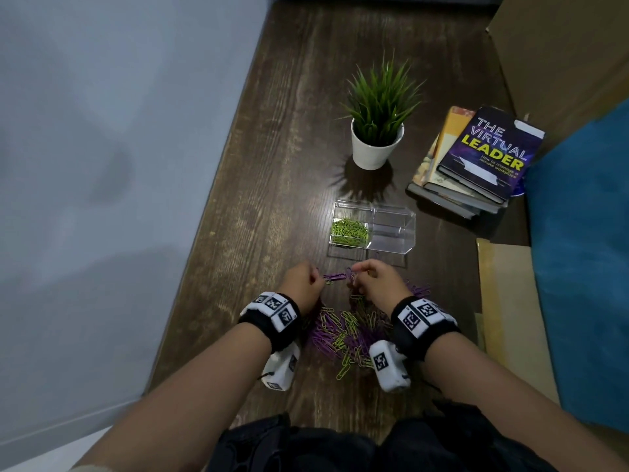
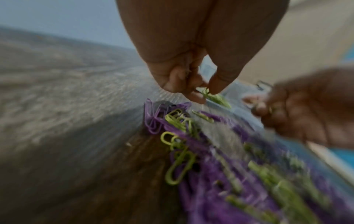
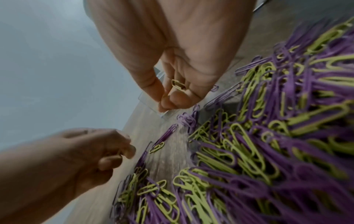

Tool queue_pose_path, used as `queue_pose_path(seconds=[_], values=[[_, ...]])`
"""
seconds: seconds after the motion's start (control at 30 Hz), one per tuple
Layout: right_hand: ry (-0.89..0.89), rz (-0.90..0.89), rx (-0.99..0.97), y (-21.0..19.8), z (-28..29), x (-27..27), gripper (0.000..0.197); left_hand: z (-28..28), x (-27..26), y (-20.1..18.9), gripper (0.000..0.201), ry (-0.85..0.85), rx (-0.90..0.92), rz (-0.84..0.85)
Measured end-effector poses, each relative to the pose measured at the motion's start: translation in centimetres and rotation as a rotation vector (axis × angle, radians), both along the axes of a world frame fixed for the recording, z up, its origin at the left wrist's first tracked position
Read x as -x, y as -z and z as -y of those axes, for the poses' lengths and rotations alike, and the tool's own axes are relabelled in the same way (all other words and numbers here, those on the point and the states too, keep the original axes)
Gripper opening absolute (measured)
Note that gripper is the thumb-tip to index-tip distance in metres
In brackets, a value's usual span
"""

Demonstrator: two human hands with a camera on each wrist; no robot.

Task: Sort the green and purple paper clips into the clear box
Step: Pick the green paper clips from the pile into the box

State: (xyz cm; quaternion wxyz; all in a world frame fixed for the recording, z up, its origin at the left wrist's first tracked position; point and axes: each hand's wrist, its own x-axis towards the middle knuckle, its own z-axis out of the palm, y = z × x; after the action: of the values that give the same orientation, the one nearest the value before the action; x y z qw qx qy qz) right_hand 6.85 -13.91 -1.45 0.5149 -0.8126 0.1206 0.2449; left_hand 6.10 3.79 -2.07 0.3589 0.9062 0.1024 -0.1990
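A heap of green and purple paper clips (image 1: 343, 332) lies on the dark wooden table (image 1: 272, 199) between my wrists, shown close up in the right wrist view (image 3: 268, 136). Beyond it stands the clear box (image 1: 410, 233), with green clips (image 1: 350, 231) in its left compartment and a bare right compartment. My left hand (image 1: 316, 282) hovers over the heap's far edge and pinches green clips (image 2: 205, 92) between thumb and fingertips (image 2: 195, 97). My right hand (image 1: 355, 272) is curled, thumb against fingers, with a green clip (image 3: 178, 85) tucked inside. A few purple clips (image 1: 335, 276) lie between the hands.
A potted plant in a white pot (image 1: 376, 144) stands behind the box. A stack of books (image 1: 476, 158) lies to the back right. Brown cardboard (image 1: 510, 294) and a blue cushion (image 1: 585, 267) border the table's right side. A pale wall runs along the left.
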Motion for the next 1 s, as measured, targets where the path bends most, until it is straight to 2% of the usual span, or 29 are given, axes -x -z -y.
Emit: queue_pose_path(seconds=[0.1,0.2,0.3,0.4,0.57,0.63,0.8,1.0], values=[[-0.081,-0.013,0.002,-0.1,-1.3,-0.6,0.023,-1.4,-0.2,-0.1,0.011,-0.298,0.249,-0.047],[-0.211,0.034,0.101,0.1,-3.2,-1.0,0.013,-2.8,-0.4,-0.4,0.016,-0.546,0.540,-0.147],[-0.336,0.078,0.227,0.5,-4.4,-1.2,0.010,-3.6,-0.3,-1.2,0.026,-0.581,0.626,-0.194],[-0.333,0.122,0.340,0.7,-4.4,-1.5,0.015,-3.7,0.2,-1.5,0.028,-0.434,0.500,-0.202],[-0.156,0.119,0.356,0.8,-3.1,-1.7,0.016,-3.1,1.2,-0.2,0.015,-0.014,-0.060,-0.076],[-0.149,0.114,0.327,0.7,-3.0,-1.4,0.016,-2.9,1.7,0.2,0.013,0.086,-0.204,-0.043],[-0.327,0.149,0.302,1.2,-4.1,-0.7,0.009,-2.5,1.8,0.3,0.024,0.170,-0.287,-0.024],[-0.474,0.273,0.412,1.7,-4.8,-0.3,0.014,-2.6,1.3,0.1,0.015,0.046,-0.166,-0.123]])
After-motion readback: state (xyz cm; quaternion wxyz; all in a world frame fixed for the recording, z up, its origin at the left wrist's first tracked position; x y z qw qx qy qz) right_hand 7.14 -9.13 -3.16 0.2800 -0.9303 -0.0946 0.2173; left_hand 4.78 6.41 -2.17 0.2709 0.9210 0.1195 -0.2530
